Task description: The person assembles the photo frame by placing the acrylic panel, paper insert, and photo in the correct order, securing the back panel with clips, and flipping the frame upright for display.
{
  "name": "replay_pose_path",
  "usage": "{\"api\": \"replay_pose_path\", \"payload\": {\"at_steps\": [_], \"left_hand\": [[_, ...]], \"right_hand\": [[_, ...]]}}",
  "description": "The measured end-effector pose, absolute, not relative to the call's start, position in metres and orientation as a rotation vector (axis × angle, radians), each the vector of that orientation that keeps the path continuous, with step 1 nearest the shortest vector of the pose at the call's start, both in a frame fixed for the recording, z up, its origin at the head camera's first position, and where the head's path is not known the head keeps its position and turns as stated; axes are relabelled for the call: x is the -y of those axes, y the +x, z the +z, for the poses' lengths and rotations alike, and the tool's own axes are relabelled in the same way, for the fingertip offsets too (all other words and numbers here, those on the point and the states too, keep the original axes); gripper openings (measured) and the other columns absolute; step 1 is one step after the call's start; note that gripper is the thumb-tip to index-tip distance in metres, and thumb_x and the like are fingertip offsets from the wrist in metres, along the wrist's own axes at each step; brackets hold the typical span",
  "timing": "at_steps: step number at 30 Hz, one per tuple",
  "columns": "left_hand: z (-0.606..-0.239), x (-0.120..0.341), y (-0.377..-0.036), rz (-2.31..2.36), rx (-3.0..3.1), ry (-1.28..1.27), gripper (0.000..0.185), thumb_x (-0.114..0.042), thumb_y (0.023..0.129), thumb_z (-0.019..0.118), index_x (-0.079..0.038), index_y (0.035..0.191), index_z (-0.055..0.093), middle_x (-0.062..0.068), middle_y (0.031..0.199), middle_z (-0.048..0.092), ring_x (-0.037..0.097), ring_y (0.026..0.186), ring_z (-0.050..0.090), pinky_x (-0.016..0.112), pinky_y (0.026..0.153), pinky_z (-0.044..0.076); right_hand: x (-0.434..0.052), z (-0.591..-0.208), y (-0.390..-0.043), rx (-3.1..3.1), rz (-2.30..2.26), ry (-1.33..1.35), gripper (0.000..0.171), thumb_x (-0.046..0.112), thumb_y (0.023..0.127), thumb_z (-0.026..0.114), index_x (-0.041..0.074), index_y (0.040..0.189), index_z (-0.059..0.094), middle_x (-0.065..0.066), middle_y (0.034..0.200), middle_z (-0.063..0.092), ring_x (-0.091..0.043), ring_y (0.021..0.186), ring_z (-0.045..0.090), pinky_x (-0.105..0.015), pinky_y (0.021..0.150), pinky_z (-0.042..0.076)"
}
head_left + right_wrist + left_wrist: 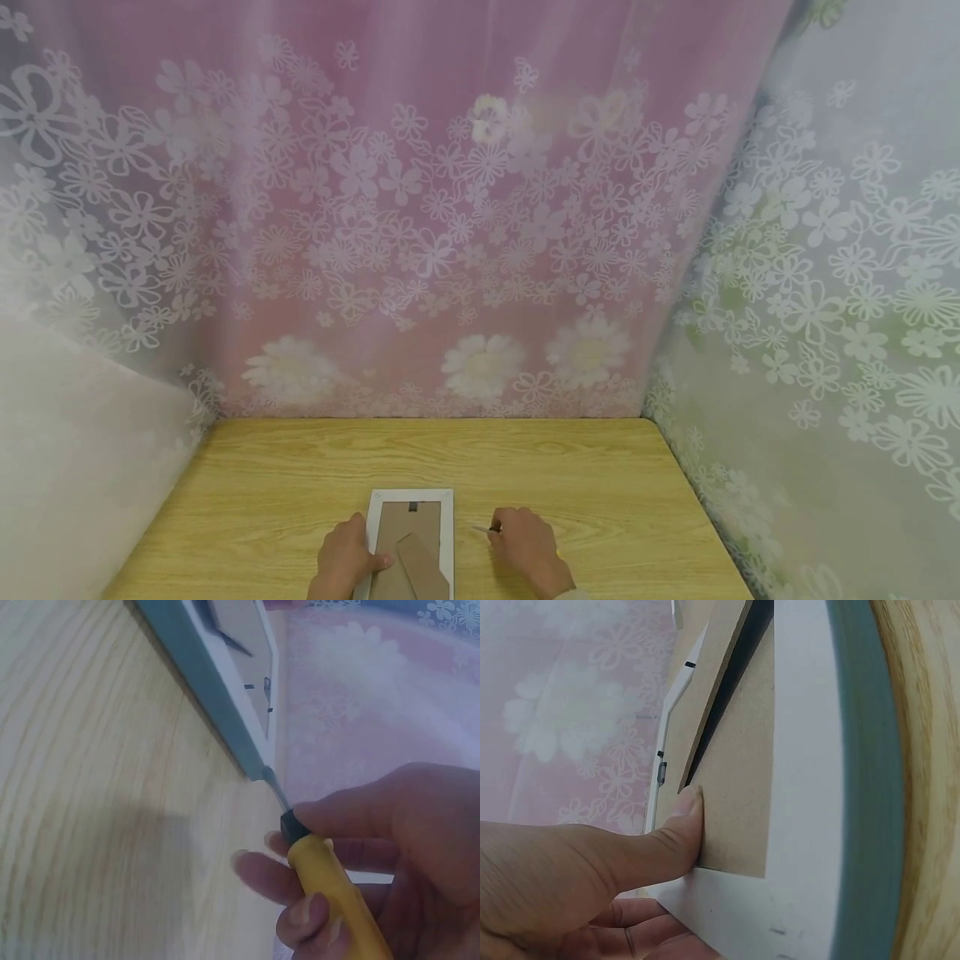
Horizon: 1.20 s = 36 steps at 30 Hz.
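A picture frame [447, 533] with a white back rim and bluish-green sides has its brown backing board [739, 802] facing up. On the board is a brown stand leg [420, 567]. My left hand [343, 557] grips the frame's left edge, thumb pressed on the board and fingers at the outer side. To the right of the frame, my right hand [525, 542] holds a screwdriver by its yellow handle [330, 889] and black collar. The metal shaft [277, 787] points left towards the frame; in the head view a gap separates them.
A wood-grain table [300, 458] lies under the frame. A pink floral curtain [450, 250] hangs behind its far edge. Pale floral curtains flank both sides, the right one [825, 375] along the table's edge. Small dark metal tabs [661, 772] sit along the frame's inner rim.
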State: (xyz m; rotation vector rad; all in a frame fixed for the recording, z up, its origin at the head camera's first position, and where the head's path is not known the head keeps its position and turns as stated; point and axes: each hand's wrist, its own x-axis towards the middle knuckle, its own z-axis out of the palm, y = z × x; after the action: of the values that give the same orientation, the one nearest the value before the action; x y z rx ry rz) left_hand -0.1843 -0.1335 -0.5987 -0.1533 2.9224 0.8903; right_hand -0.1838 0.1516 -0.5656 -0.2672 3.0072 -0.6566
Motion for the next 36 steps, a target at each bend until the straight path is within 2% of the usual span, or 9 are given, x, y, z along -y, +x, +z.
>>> {"api": "replay_pose_path", "payload": {"at_steps": [7, 17, 23, 26, 28, 30, 33, 35, 36], "left_hand": [[-0.597, 0.133, -0.184, 0.876, -2.905, -0.172, 0.056, -0.024, 0.064, 0.097, 0.004, 0.094, 0.060, 0.012, 0.077, 0.063, 0.024, 0.070, 0.061, 0.040, 0.062, 0.050], [-0.598, 0.133, -0.187, 0.887, -2.904, -0.165, 0.055, -0.024, 0.064, 0.097, 0.004, 0.095, 0.060, 0.011, 0.076, 0.063, 0.024, 0.070, 0.062, 0.040, 0.062, 0.050], [-0.596, 0.133, -0.186, 0.880, -2.913, -0.152, 0.054, -0.024, 0.064, 0.097, 0.004, 0.093, 0.060, 0.011, 0.075, 0.062, 0.024, 0.069, 0.062, 0.039, 0.060, 0.050], [-0.595, 0.133, -0.186, 0.872, -2.908, -0.156, 0.054, -0.024, 0.065, 0.097, 0.003, 0.094, 0.060, 0.011, 0.076, 0.062, 0.025, 0.069, 0.062, 0.039, 0.061, 0.050], [-0.595, 0.133, -0.186, 0.871, -2.906, -0.161, 0.054, -0.024, 0.065, 0.097, 0.003, 0.094, 0.059, 0.011, 0.076, 0.062, 0.024, 0.069, 0.062, 0.039, 0.061, 0.050], [-0.595, 0.133, -0.186, 0.871, -2.905, -0.165, 0.054, -0.024, 0.065, 0.097, 0.003, 0.094, 0.059, 0.010, 0.076, 0.062, 0.024, 0.069, 0.061, 0.040, 0.061, 0.049], [-0.595, 0.133, -0.185, 0.873, -2.910, -0.160, 0.055, -0.024, 0.065, 0.097, 0.003, 0.094, 0.059, 0.010, 0.076, 0.062, 0.024, 0.069, 0.061, 0.039, 0.061, 0.049], [-0.596, 0.134, -0.185, 0.874, -2.906, -0.159, 0.054, -0.024, 0.066, 0.097, 0.003, 0.094, 0.059, 0.010, 0.076, 0.062, 0.024, 0.069, 0.061, 0.039, 0.061, 0.049], [-0.596, 0.134, -0.185, 0.876, -2.905, -0.159, 0.054, -0.024, 0.066, 0.096, 0.003, 0.094, 0.059, 0.010, 0.076, 0.062, 0.024, 0.069, 0.061, 0.039, 0.061, 0.049]], "right_hand": [[-0.145, -0.562, -0.186, -3.007, -0.660, -0.324, 0.010, 0.019, 0.090, 0.074, 0.013, 0.086, 0.081, -0.001, 0.087, 0.076, -0.007, 0.065, 0.059, -0.026, 0.049, 0.045], [-0.135, -0.553, -0.185, -2.986, -0.674, -0.379, 0.014, 0.014, 0.088, 0.072, 0.013, 0.080, 0.083, 0.007, 0.068, 0.071, -0.002, 0.050, 0.043, -0.022, 0.043, 0.036], [-0.130, -0.550, -0.188, -2.967, -0.618, -0.363, 0.016, 0.015, 0.089, 0.071, 0.015, 0.079, 0.083, 0.007, 0.068, 0.071, -0.004, 0.050, 0.043, -0.024, 0.045, 0.036], [-0.129, -0.550, -0.188, -2.970, -0.607, -0.385, 0.019, 0.015, 0.090, 0.071, 0.014, 0.074, 0.082, 0.011, 0.058, 0.062, -0.003, 0.048, 0.038, -0.022, 0.043, 0.031], [-0.127, -0.551, -0.188, -2.967, -0.617, -0.406, 0.029, 0.014, 0.089, 0.070, 0.011, 0.061, 0.075, 0.015, 0.048, 0.048, -0.002, 0.045, 0.031, -0.019, 0.041, 0.025], [-0.126, -0.552, -0.187, -2.973, -0.618, -0.427, 0.041, 0.011, 0.088, 0.068, 0.013, 0.048, 0.060, 0.016, 0.043, 0.034, 0.000, 0.042, 0.024, -0.017, 0.040, 0.019], [-0.124, -0.554, -0.188, -2.976, -0.610, -0.440, 0.055, 0.010, 0.086, 0.067, 0.020, 0.041, 0.038, 0.017, 0.041, 0.021, 0.001, 0.041, 0.017, -0.016, 0.039, 0.014], [-0.123, -0.555, -0.188, -2.978, -0.607, -0.442, 0.055, 0.009, 0.085, 0.067, 0.020, 0.041, 0.036, 0.017, 0.041, 0.020, 0.001, 0.041, 0.016, -0.016, 0.039, 0.013], [-0.122, -0.555, -0.189, -2.979, -0.599, -0.443, 0.054, 0.010, 0.085, 0.068, 0.020, 0.040, 0.039, 0.017, 0.041, 0.021, 0.001, 0.041, 0.016, -0.016, 0.039, 0.013]]}}
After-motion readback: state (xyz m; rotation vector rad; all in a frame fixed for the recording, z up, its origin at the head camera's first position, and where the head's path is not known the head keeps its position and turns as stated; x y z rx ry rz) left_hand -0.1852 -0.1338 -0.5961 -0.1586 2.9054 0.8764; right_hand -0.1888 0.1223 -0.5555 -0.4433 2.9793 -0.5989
